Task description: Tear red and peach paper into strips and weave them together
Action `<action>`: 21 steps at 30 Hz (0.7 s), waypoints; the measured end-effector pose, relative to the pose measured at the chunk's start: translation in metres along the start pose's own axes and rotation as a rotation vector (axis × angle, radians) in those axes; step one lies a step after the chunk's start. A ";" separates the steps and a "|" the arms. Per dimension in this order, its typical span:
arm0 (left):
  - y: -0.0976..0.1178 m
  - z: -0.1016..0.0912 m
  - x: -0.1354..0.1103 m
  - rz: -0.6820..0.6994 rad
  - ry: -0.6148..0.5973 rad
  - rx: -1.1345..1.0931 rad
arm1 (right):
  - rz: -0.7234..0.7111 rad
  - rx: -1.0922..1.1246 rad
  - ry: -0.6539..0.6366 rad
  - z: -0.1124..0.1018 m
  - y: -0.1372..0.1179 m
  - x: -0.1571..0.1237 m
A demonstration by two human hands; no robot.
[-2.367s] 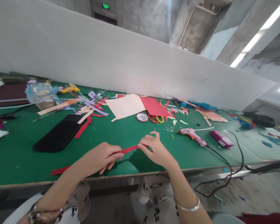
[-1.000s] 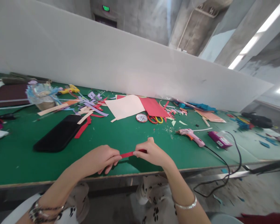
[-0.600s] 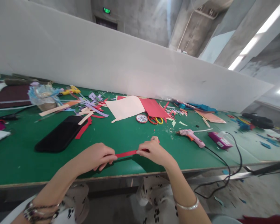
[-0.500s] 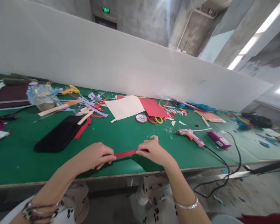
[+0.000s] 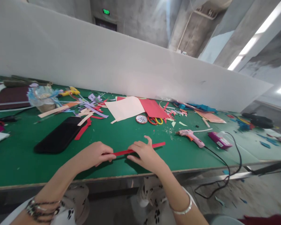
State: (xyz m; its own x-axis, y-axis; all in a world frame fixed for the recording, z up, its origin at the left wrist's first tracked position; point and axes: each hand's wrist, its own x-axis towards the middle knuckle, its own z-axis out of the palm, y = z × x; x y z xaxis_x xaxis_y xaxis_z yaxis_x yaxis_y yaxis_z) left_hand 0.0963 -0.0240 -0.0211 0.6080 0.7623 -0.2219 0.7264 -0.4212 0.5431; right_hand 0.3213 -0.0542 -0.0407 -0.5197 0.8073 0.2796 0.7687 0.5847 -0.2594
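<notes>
A narrow red paper strip [image 5: 159, 145] runs at a slight slant just above the table's front part. My left hand [image 5: 99, 154] pinches its left end between thumb and fingers. My right hand [image 5: 142, 153] is around the middle of the strip, fingertips lying over it. Its thumb is spread away below the strip and one finger sticks up, so it looks loosely open. Part of the strip is hidden behind the right hand; its right end sticks out beyond.
Behind the hands lie a cream sheet [image 5: 124, 107], a red sheet [image 5: 154, 108], scissors [image 5: 158, 120] and a round patterned disc [image 5: 141, 119]. A black phone-like slab [image 5: 59, 136] is left. On the right are a pink glue gun [image 5: 192, 137] with its cord and a purple box [image 5: 219, 140].
My right hand has loosened its pinch and shifted left along the red paper strip. More of the strip now shows on its right side. My left hand has barely moved.
</notes>
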 end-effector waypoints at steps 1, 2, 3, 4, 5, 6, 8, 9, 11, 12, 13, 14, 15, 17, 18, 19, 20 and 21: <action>0.001 0.001 0.000 -0.003 -0.016 -0.015 | -0.024 0.023 -0.023 0.001 -0.004 0.002; 0.002 0.001 0.000 -0.003 -0.036 -0.023 | -0.043 0.045 -0.051 0.002 -0.007 0.004; 0.003 0.001 0.001 0.000 -0.055 -0.023 | -0.056 0.061 -0.079 0.003 -0.009 0.006; 0.004 0.002 0.001 0.012 -0.068 -0.013 | -0.065 0.070 -0.104 0.004 -0.010 0.007; 0.005 0.002 0.001 0.034 -0.063 0.010 | -0.071 0.072 -0.121 0.005 -0.011 0.009; 0.007 0.003 0.002 0.065 -0.045 0.040 | -0.075 0.067 -0.127 0.006 -0.011 0.010; 0.010 0.005 0.003 0.132 -0.003 0.091 | -0.086 0.056 -0.124 0.008 -0.011 0.011; 0.012 0.006 0.003 0.154 0.008 0.099 | -0.097 0.056 -0.124 0.010 -0.011 0.012; 0.015 0.009 0.004 0.162 -0.008 0.072 | -0.118 0.065 -0.126 0.013 -0.012 0.013; 0.016 0.011 0.004 0.156 -0.027 0.048 | -0.123 0.077 -0.128 0.014 -0.012 0.013; 0.016 0.012 0.003 0.149 -0.040 0.024 | -0.129 0.094 -0.131 0.014 -0.012 0.014; 0.017 0.012 0.003 0.145 -0.051 0.001 | -0.135 0.118 -0.134 0.014 -0.012 0.014; 0.018 0.012 0.002 0.142 -0.062 -0.022 | -0.145 0.146 -0.141 0.014 -0.012 0.014; 0.018 0.012 0.000 0.133 -0.082 -0.056 | -0.170 0.196 -0.159 0.013 -0.010 0.014; 0.019 0.011 -0.001 0.127 -0.089 -0.064 | -0.181 0.209 -0.169 0.012 -0.009 0.014; 0.019 0.010 -0.002 0.119 -0.096 -0.066 | -0.186 0.214 -0.174 0.011 -0.007 0.014; 0.019 0.009 -0.003 0.110 -0.102 -0.065 | -0.185 0.215 -0.177 0.010 -0.006 0.014; 0.020 0.009 -0.004 0.102 -0.105 -0.065 | -0.180 0.220 -0.176 0.009 -0.004 0.014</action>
State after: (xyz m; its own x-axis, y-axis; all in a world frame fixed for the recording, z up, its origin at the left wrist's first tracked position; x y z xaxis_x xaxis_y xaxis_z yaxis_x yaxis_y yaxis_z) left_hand 0.1109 -0.0397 -0.0165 0.7100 0.6601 -0.2452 0.6392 -0.4582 0.6176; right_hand 0.3077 -0.0448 -0.0442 -0.7111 0.6797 0.1799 0.5697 0.7070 -0.4191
